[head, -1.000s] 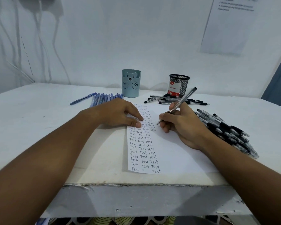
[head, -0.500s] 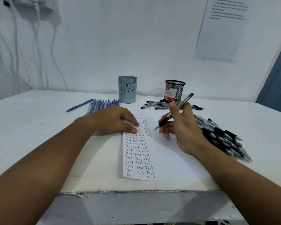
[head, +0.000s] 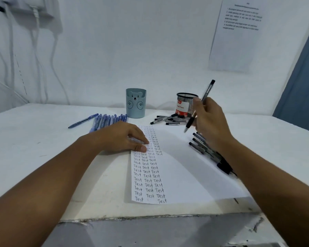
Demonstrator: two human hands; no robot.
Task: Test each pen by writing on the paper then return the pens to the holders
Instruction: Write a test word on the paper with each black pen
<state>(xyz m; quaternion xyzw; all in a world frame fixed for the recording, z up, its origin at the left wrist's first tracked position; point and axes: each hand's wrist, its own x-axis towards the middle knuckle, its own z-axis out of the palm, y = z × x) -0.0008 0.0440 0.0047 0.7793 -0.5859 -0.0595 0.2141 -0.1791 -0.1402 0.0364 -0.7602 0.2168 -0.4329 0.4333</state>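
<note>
While right hand pinches black pen clear of paper at centre right and left hand presses flat: advise keeping pen upright, lowering tip-first into mesh holder, upper centre.
</note>
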